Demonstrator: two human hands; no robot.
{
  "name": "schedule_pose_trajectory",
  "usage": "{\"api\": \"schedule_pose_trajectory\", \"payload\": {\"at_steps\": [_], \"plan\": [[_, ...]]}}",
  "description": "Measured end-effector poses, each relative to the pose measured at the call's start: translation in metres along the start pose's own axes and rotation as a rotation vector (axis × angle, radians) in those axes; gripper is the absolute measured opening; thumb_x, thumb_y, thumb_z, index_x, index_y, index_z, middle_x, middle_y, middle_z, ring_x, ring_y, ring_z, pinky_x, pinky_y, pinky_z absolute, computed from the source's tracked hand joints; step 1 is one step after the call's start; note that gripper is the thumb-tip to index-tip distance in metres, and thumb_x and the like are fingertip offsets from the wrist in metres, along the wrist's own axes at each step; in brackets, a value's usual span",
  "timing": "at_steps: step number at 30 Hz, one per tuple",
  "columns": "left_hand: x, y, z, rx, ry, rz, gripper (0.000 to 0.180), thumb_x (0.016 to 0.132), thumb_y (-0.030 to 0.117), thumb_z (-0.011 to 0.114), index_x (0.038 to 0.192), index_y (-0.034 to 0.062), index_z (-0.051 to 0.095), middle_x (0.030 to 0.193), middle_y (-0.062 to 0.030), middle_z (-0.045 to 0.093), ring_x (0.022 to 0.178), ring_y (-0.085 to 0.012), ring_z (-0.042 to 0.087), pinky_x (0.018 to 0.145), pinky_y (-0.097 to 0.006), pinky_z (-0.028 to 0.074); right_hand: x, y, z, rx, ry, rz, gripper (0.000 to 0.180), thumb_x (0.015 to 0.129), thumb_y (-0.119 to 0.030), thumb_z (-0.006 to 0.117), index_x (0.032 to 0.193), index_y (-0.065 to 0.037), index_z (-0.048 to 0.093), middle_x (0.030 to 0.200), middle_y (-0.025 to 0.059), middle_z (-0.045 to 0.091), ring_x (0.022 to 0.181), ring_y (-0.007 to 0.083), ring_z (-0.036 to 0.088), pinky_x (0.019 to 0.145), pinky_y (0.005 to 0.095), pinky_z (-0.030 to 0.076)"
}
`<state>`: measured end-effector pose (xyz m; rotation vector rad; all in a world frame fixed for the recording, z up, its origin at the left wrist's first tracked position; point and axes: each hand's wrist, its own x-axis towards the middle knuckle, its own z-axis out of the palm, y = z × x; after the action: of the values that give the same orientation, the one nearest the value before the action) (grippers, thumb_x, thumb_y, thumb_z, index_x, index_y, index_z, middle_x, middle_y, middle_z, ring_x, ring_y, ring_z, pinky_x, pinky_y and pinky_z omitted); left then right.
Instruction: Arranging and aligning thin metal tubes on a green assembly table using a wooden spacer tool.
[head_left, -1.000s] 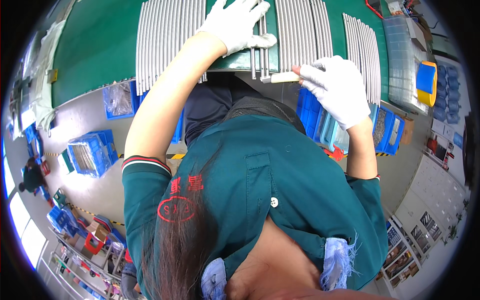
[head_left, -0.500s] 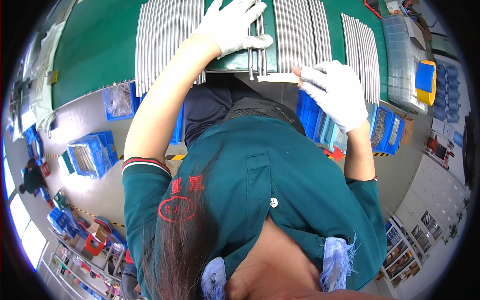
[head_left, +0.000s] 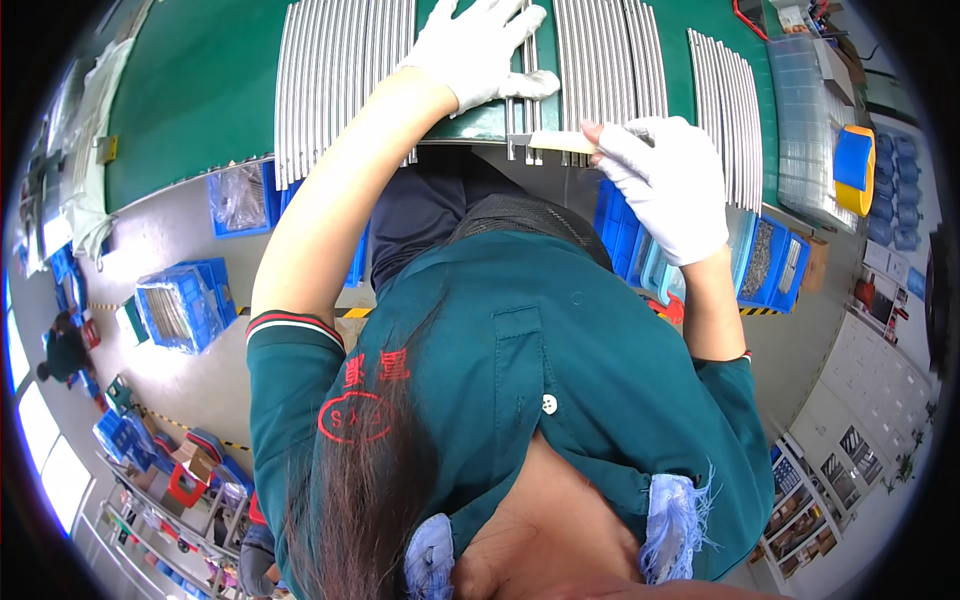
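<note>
My left hand [head_left: 480,50], in a white glove, lies flat with fingers spread on a few long grey metal strips [head_left: 520,100] at the near edge of the green table [head_left: 190,90]. More grey strips lie in rows to the left [head_left: 340,80] and right [head_left: 610,60] of it. My right hand [head_left: 665,185], also gloved, pinches a pale flat stick [head_left: 560,142] and holds its tip against the ends of the strips at the table edge.
Another row of strips [head_left: 730,110] and a stack of clear plastic trays [head_left: 805,110] lie at the right, beside a blue and yellow object [head_left: 853,165]. Blue bins [head_left: 180,305] of parts stand on the floor under the table. Another person [head_left: 60,350] is far left.
My right hand and the stick have shifted slightly up toward the strip ends. My left hand stays pressed on the strips.
</note>
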<state>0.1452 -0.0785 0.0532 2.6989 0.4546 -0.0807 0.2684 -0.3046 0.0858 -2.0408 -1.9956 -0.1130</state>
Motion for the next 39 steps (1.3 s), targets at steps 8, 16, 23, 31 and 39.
{"api": "schedule_pose_trajectory", "payload": {"at_steps": [8, 16, 23, 31, 39], "plan": [[0.005, 0.001, 0.013, 0.001, 0.055, 0.034, 0.093, 0.090, 0.064, 0.061, 0.156, 0.0024, 0.039, 0.160, -0.0266, 0.037, 0.150, -0.0417, 0.032, 0.124, -0.057, 0.021, -0.014, 0.012, -0.003, -0.028, -0.086, -0.173, 0.028, 0.087, -0.024, 0.075, 0.114, -0.018, 0.077, 0.085, 0.0006, 0.065, 0.080, 0.0206, 0.061, 0.068, 0.0361, 0.049], [0.008, 0.005, 0.012, -0.010, 0.064, 0.050, 0.091, 0.090, 0.064, 0.060, 0.155, 0.0024, 0.040, 0.158, -0.0257, 0.040, 0.149, -0.0407, 0.034, 0.124, -0.058, 0.021, -0.017, 0.006, 0.008, -0.014, -0.110, -0.136, 0.026, 0.089, -0.027, 0.074, 0.113, -0.019, 0.078, 0.084, 0.0013, 0.065, 0.079, 0.0206, 0.061, 0.069, 0.0355, 0.049], [0.006, 0.005, 0.010, -0.006, 0.055, 0.041, 0.091, 0.090, 0.063, 0.061, 0.154, 0.0022, 0.041, 0.157, -0.0260, 0.040, 0.149, -0.0407, 0.034, 0.123, -0.059, 0.021, -0.017, 0.006, 0.004, -0.014, -0.092, -0.142, 0.027, 0.089, -0.027, 0.074, 0.114, -0.019, 0.078, 0.083, 0.0013, 0.064, 0.077, 0.0205, 0.060, 0.067, 0.0348, 0.049], [0.007, -0.001, 0.018, -0.032, 0.078, 0.049, 0.091, 0.090, 0.062, 0.062, 0.154, 0.0009, 0.041, 0.159, -0.0282, 0.036, 0.151, -0.0428, 0.031, 0.124, -0.059, 0.020, -0.015, 0.009, 0.003, 0.019, -0.137, -0.058, 0.026, 0.088, -0.025, 0.074, 0.113, -0.018, 0.078, 0.081, 0.0011, 0.062, 0.075, 0.0207, 0.059, 0.065, 0.0348, 0.048], [0.007, 0.003, 0.014, 0.006, 0.044, 0.033, 0.091, 0.090, 0.063, 0.061, 0.154, 0.0006, 0.041, 0.159, -0.0280, 0.036, 0.151, -0.0432, 0.031, 0.124, -0.059, 0.020, 0.000, 0.002, -0.002, -0.139, -0.070, -0.010, 0.025, 0.087, -0.030, 0.075, 0.111, -0.023, 0.078, 0.078, 0.0018, 0.061, 0.075, 0.0211, 0.060, 0.065, 0.0353, 0.047]]}}
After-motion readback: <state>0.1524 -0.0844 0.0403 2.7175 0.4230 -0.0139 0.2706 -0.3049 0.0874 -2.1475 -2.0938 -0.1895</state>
